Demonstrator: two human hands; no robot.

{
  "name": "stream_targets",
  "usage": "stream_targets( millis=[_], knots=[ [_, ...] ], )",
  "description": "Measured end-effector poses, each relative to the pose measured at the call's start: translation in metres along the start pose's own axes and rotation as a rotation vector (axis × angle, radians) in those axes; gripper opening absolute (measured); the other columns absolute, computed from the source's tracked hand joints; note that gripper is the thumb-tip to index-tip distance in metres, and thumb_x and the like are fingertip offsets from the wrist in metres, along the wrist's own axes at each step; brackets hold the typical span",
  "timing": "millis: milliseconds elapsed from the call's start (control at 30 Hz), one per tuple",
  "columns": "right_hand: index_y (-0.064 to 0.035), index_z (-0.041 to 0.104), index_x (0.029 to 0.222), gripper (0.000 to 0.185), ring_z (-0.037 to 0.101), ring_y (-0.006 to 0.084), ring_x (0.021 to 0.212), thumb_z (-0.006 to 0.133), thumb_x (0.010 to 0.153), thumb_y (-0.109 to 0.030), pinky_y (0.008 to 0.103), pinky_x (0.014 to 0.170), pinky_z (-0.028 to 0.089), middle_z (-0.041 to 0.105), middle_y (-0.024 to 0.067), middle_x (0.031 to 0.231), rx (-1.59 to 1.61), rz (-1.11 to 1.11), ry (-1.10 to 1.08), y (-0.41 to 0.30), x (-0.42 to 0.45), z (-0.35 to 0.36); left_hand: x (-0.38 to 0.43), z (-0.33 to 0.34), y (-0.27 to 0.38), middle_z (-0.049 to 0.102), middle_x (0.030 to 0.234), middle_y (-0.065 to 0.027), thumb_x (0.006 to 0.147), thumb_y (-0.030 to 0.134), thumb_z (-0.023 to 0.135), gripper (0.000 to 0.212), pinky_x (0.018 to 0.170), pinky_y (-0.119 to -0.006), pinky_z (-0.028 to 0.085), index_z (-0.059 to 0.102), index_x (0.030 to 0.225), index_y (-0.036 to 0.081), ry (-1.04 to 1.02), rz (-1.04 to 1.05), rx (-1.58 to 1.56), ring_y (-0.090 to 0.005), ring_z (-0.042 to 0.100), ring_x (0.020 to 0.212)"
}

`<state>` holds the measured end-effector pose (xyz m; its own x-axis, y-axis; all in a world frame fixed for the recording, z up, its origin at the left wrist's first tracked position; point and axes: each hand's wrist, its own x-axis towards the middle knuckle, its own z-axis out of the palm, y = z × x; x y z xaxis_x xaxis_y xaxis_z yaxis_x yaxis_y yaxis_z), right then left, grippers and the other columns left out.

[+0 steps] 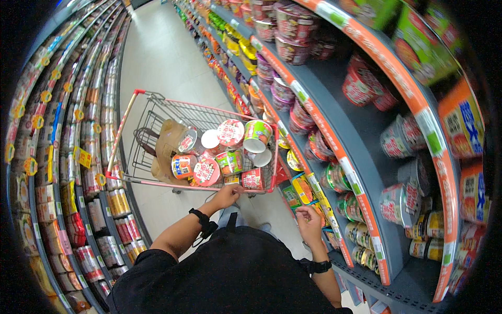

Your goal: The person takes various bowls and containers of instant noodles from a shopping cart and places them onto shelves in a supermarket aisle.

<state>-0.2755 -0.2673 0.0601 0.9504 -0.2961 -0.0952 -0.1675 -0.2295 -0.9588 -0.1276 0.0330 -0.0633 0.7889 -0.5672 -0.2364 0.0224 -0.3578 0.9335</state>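
A wire shopping cart [184, 103] stands across the aisle in front of me, loaded with several instant noodle cups. Among them are a red-and-white cup [230, 132], a green cup [257, 133], an orange cup [183, 166] and a pink-lidded cup [207, 172]. A brown paper bag [168, 137] lies behind them at the left. My left hand [228, 196] is just outside the cart's near edge, its fingers loosely curled; whether it touches the rim is unclear. My right hand [308, 220] hangs half curled beside the lower right shelves, with no item visible in it.
At the right, curved-looking shelves with an orange edge strip [337, 153] hold stacked noodle cups [400, 204] and boxes. Packed shelves [59, 157] line the left side. The pale floor [168, 51] runs ahead between them, with bagged snacks [235, 43] on the right.
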Motion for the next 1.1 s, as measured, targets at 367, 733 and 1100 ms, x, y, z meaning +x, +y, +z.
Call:
stream_targets(
  millis=[367, 733, 1100],
  knots=[
    [0.0003, 0.062, 0.097, 0.013, 0.063, 0.0153, 0.08, 0.062, 0.085, -0.004, 0.0279, 0.073, 0.05, 0.066, 0.0076, 0.089, -0.208, 0.053, -0.162, -0.038, 0.055, 0.101, 0.083, -0.093, -0.038, 0.064, 0.079, -0.0065, 0.084, 0.016, 0.068, 0.033, 0.061, -0.025, 0.049, 0.058, 0.109, -0.003, 0.32, -0.094, -0.226, -0.0098, 0.06, 0.069],
    [0.0009, 0.062, 0.1, 0.015, 0.064, 0.0148, 0.083, 0.063, 0.086, -0.004, 0.0282, 0.076, 0.05, 0.068, 0.0089, 0.092, -0.226, 0.2, 0.119, -0.062, 0.052, 0.128, 0.18, -0.127, -0.124, 0.057, 0.071, -0.0039, 0.092, 0.03, 0.057, 0.031, 0.045, -0.029, 0.04, 0.056, 0.095, -0.001, 0.182, -0.519, -0.625, -0.0111, 0.053, 0.054],
    [-0.0001, 0.062, 0.103, 0.017, 0.065, 0.0175, 0.083, 0.062, 0.086, -0.005, 0.0298, 0.077, 0.051, 0.068, 0.0096, 0.094, -0.215, 0.232, 0.114, -0.071, 0.047, 0.156, 0.197, -0.14, -0.17, 0.065, 0.08, -0.0096, 0.093, 0.021, 0.059, 0.022, 0.059, -0.03, 0.056, 0.056, 0.091, 0.0, 0.344, -0.516, -0.722, -0.0177, 0.064, 0.065]
  ],
)
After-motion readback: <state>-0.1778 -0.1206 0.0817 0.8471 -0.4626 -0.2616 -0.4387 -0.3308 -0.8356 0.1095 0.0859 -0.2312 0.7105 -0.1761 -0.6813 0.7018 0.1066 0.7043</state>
